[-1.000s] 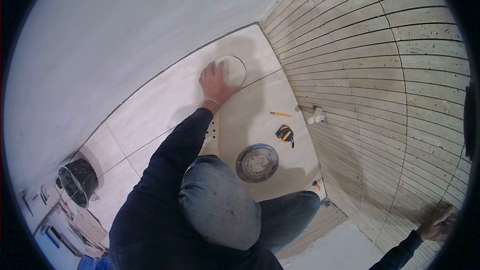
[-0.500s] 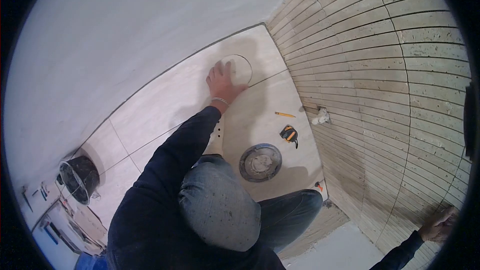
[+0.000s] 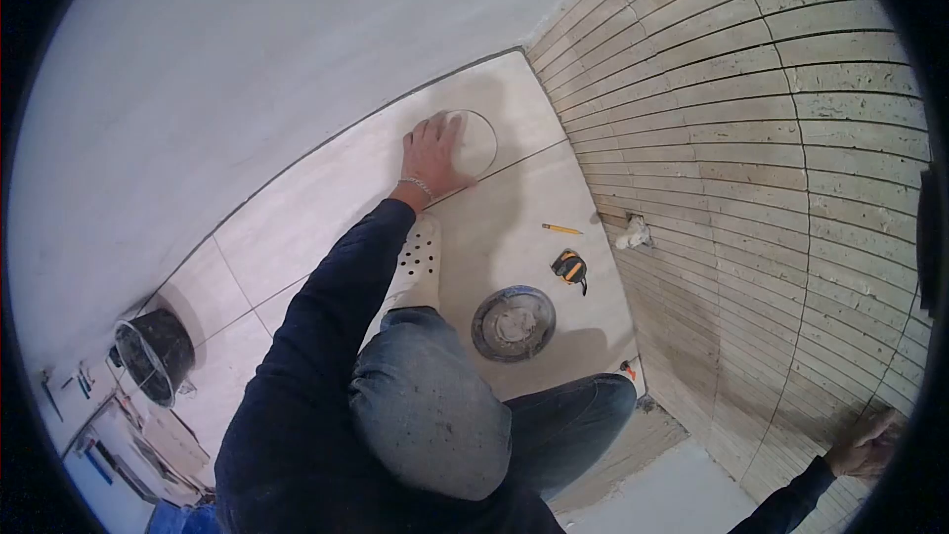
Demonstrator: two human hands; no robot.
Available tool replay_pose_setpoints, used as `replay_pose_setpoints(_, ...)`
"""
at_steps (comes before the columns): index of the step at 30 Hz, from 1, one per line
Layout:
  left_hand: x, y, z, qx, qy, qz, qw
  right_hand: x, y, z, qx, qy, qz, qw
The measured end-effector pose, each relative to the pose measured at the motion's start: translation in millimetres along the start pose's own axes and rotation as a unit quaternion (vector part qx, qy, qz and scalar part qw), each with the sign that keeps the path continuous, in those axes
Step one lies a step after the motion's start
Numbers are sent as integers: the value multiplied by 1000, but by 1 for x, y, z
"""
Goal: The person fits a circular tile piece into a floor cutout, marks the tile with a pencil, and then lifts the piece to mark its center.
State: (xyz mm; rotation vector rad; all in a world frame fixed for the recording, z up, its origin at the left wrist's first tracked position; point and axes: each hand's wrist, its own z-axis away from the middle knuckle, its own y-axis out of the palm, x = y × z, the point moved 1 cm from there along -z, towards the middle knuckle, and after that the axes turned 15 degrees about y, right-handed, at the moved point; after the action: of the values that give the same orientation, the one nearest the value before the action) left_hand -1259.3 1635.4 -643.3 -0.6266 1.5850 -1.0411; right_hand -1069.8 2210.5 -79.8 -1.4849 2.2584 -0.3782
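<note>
My left hand [image 3: 433,153] lies with its fingers spread at the left part of a round cut piece [image 3: 476,143] in the pale floor tile [image 3: 514,89]. A bracelet circles that wrist. My right hand [image 3: 868,445] is at the lower right edge, against the ribbed tiled wall [image 3: 751,138]; its fingers look bent, and what they hold, if anything, cannot be made out. On the floor lie a yellow pencil [image 3: 562,229], a black and orange tape measure [image 3: 569,267] and a round blue-rimmed dish [image 3: 514,323] with grey residue.
A dark bucket [image 3: 156,356] stands on the floor at the left. Near it are tile pieces and tools [image 3: 129,465]. White material [image 3: 634,232] fills a hole low in the ribbed wall. My knees and a white perforated shoe [image 3: 419,257] are below my left arm.
My left hand has shifted a little to the left along the round cut, and its forearm moved left too, showing more of the white shoe. My right hand has hardly moved.
</note>
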Motion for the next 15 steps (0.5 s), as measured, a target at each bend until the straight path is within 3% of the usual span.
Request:
replay_pose_setpoints(2,0,4,2,-16,-9,5,1000,10,0,2,-10,8,-28,1000)
replay_pose_setpoints(8,-5,17,8,-83,-28,35,996,-7,-9,2,1,0,60,998)
replay_pose_setpoints(10,-7,15,7,-88,-30,42,995,-14,-9,0,35,0,24,999)
replay_pose_setpoints(15,-10,19,7,-95,-46,51,993,-11,-6,7,21,43,-13,999)
